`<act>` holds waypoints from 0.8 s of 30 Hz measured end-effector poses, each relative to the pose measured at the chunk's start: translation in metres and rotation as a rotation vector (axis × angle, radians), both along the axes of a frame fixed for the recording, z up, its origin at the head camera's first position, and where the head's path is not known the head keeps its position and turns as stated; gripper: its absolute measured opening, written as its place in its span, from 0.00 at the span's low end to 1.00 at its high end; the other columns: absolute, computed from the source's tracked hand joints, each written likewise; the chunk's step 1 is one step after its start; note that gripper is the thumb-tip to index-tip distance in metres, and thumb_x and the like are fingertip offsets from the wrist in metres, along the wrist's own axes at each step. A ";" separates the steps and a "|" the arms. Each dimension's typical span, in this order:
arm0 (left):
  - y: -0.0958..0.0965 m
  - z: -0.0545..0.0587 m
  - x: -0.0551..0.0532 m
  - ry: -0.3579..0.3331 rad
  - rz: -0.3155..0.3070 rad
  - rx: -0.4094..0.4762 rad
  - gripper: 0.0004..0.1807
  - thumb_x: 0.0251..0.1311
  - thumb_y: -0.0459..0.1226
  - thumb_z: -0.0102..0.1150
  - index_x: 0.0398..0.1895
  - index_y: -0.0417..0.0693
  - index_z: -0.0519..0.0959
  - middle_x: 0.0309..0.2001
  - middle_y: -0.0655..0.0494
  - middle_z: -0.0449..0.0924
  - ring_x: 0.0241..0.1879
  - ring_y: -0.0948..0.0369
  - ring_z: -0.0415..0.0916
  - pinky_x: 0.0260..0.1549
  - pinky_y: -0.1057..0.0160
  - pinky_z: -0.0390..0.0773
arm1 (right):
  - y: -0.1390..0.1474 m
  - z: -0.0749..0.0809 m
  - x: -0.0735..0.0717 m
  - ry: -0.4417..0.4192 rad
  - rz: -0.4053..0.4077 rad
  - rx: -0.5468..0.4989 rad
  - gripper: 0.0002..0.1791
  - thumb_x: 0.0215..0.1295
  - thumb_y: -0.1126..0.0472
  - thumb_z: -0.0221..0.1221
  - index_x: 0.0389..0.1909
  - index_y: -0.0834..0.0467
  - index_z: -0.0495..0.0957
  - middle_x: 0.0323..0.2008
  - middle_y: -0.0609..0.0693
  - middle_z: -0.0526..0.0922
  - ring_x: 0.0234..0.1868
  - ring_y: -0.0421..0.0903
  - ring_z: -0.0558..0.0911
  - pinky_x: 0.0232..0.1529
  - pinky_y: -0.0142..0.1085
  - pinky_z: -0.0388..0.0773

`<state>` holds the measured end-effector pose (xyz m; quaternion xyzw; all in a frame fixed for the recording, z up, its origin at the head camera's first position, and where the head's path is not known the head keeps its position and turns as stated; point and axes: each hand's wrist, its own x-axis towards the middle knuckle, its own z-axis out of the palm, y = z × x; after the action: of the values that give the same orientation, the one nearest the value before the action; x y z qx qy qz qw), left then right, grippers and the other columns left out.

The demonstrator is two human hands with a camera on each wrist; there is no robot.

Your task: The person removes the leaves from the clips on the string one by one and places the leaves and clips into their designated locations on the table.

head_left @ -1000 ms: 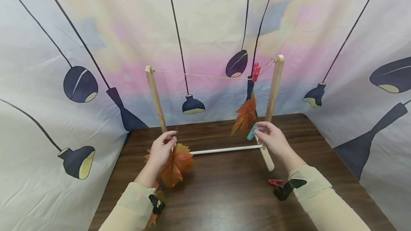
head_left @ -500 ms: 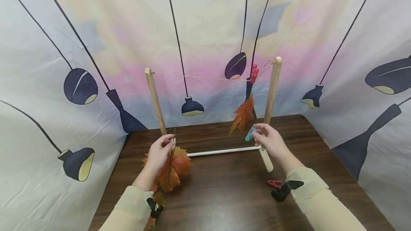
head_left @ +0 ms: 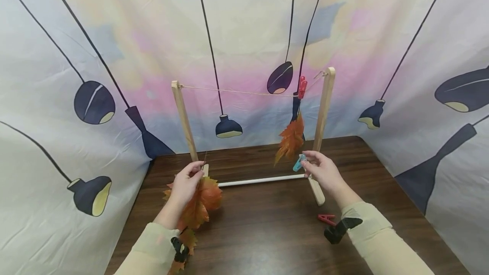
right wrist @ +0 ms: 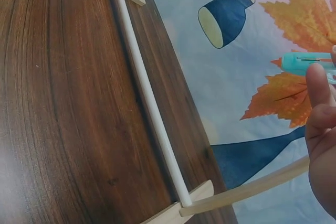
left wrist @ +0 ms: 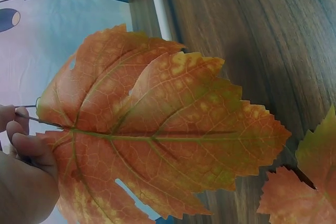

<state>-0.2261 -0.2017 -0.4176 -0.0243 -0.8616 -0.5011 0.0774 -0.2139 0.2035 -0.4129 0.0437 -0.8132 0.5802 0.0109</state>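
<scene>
My left hand (head_left: pixel 186 185) pinches the thin stem of an orange artificial maple leaf (left wrist: pixel 157 124), which hangs below the fingertips beside the rack's left post. Between thumb and fingers of my right hand (head_left: pixel 322 171) is a light blue clothespin (head_left: pixel 299 163), seen close up in the right wrist view. Beyond that hand, an orange leaf (head_left: pixel 291 137) hangs from a string (head_left: pixel 237 91) under a red clothespin (head_left: pixel 302 87). The string runs between the two wooden posts of a rack (head_left: pixel 324 109).
A white rod (head_left: pixel 263 179) joins the rack's feet low over the dark wooden table (head_left: pixel 263 232). Another red clothespin (head_left: pixel 326 218) lies near my right wrist. More leaves (head_left: pixel 188 241) lie under my left forearm. A printed curtain (head_left: pixel 244 33) surrounds the table.
My left hand has shifted slightly left with its leaf, which has turned a little. My right hand with the blue clothespin has dropped slightly.
</scene>
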 end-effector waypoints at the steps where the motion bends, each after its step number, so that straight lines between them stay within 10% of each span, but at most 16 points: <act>1: -0.001 0.000 0.000 -0.003 0.002 -0.007 0.17 0.65 0.34 0.53 0.57 0.47 0.75 0.41 0.48 0.75 0.40 0.56 0.70 0.37 0.62 0.70 | 0.001 -0.001 0.000 -0.002 -0.001 -0.003 0.28 0.66 0.51 0.57 0.61 0.61 0.66 0.49 0.59 0.75 0.30 0.45 0.79 0.37 0.39 0.75; 24: -0.021 -0.002 0.004 0.021 0.029 -0.084 0.16 0.65 0.32 0.53 0.55 0.44 0.76 0.40 0.46 0.77 0.39 0.54 0.72 0.36 0.61 0.69 | 0.008 -0.010 0.000 0.003 0.002 -0.078 0.22 0.63 0.66 0.58 0.54 0.68 0.61 0.44 0.60 0.76 0.25 0.41 0.79 0.20 0.30 0.64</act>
<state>-0.2217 -0.2228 -0.4192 -0.0204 -0.8812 -0.4631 0.0927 -0.2138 0.2112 -0.4229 0.0451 -0.7900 0.6113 0.0133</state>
